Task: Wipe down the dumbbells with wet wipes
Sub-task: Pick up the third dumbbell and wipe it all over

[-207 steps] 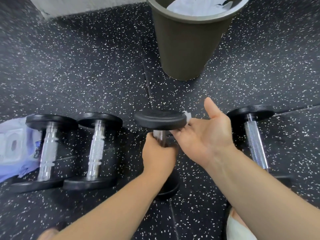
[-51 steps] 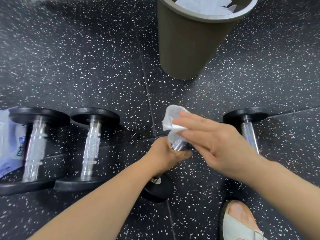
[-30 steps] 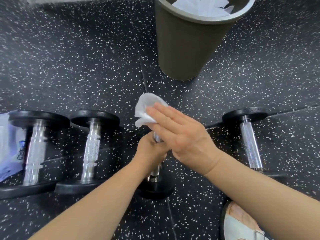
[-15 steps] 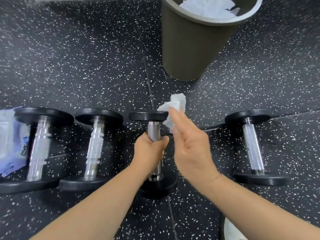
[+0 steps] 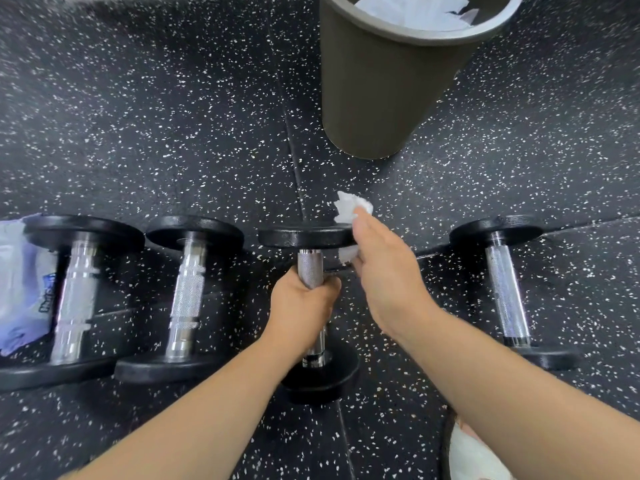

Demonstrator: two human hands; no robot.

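Note:
My left hand [image 5: 300, 308] grips the chrome handle of the middle dumbbell [image 5: 306, 237], whose near plate rests on the floor. My right hand [image 5: 384, 271] holds a crumpled white wet wipe [image 5: 349, 209] against the right edge of that dumbbell's far black plate. Two more dumbbells lie on the floor to the left, one [image 5: 78, 289] beside another [image 5: 187, 292]. Another dumbbell [image 5: 505, 289] lies to the right.
A dark bin [image 5: 381, 91] with used white wipes inside stands just beyond the dumbbells. A wet wipe pack [image 5: 20, 282] lies at the far left, partly behind the leftmost dumbbell. My sandalled foot [image 5: 474, 455] shows at the bottom right. The floor is black speckled rubber.
My right hand with the wipe left the handle and moved to the right edge of the far plate. My left hand kept its grip as the dumbbell came level.

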